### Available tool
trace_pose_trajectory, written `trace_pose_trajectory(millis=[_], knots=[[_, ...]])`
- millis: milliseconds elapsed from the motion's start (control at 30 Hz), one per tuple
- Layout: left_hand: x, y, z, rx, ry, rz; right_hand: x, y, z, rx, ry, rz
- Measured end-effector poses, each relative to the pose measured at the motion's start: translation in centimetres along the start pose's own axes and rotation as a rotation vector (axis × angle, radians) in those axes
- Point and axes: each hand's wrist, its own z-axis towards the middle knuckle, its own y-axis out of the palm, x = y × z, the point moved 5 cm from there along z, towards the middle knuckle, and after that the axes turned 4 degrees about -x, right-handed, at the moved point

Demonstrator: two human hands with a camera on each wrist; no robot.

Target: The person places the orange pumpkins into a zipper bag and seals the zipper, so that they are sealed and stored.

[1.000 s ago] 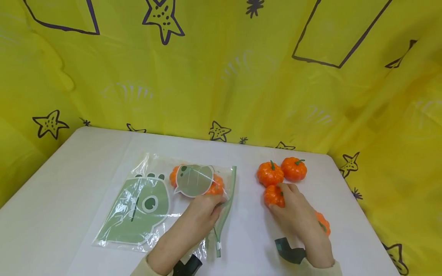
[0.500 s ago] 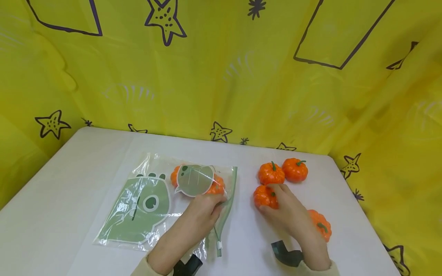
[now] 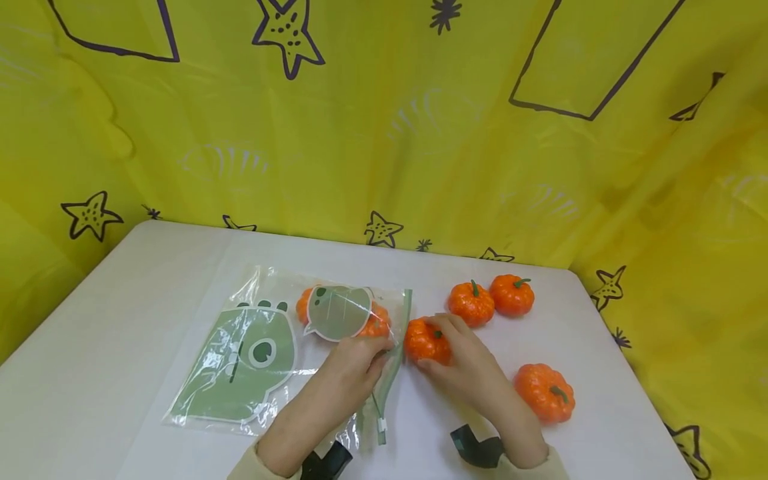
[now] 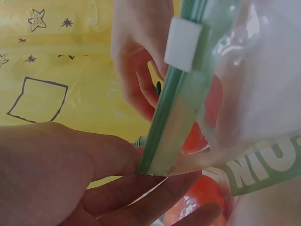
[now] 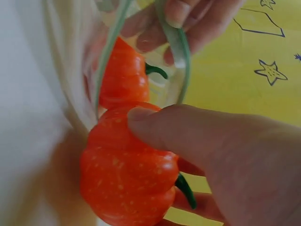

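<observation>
A clear zip bag [image 3: 258, 363] with a green dinosaur print lies flat on the table, its zipper edge facing right. Inside it, near the mouth, are orange toy pumpkins [image 3: 376, 323]. My left hand [image 3: 348, 373] pinches the upper layer at the zipper edge between thumb and fingers, and the right wrist view shows the mouth parted. My right hand [image 3: 468, 363] grips another small orange pumpkin [image 5: 127, 165] with a green stem, thumb on one side and fingers behind. That pumpkin is right at the bag's mouth, just in front of a pumpkin [image 5: 123, 75] inside.
Two more pumpkins, one [image 3: 471, 304] beside the other [image 3: 512, 295], sit at the back right of the white table [image 3: 150, 280]. A paler one [image 3: 545, 393] lies right of my right forearm. A white zipper slider [image 4: 183, 44] is on the bag's edge. A yellow curtain [image 3: 360, 133] hangs behind.
My right hand has carried its pumpkin leftward, away from the two at the back, to the bag's mouth. My left hand keeps its hold on the bag's edge.
</observation>
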Motion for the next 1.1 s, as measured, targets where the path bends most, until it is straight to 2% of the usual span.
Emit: trace_pose_trajectory(millis=[200, 333, 567, 867, 1100], knots=[[0.0, 0.2, 0.2, -0.018, -0.015, -0.019, -0.2, 1.0, 0.4, 0.037, -0.024, -0.009], [0.2, 0.4, 0.3, -0.026, -0.003, -0.017, 0.0, 1.3, 0.5, 0.053, -0.032, 0.003], [0.2, 0.2, 0.2, 0.011, -0.007, 0.004, 0.1, 1.0, 0.5, 0.023, -0.099, 0.109], [0.6, 1.0, 0.2, -0.009, 0.018, 0.057, -0.5, 1.8, 0.6, 0.088, -0.058, 0.118], [0.4, 0.8, 0.1, 0.018, 0.003, 0.066, -0.1, 1.3, 0.6, 0.034, -0.068, 0.16]])
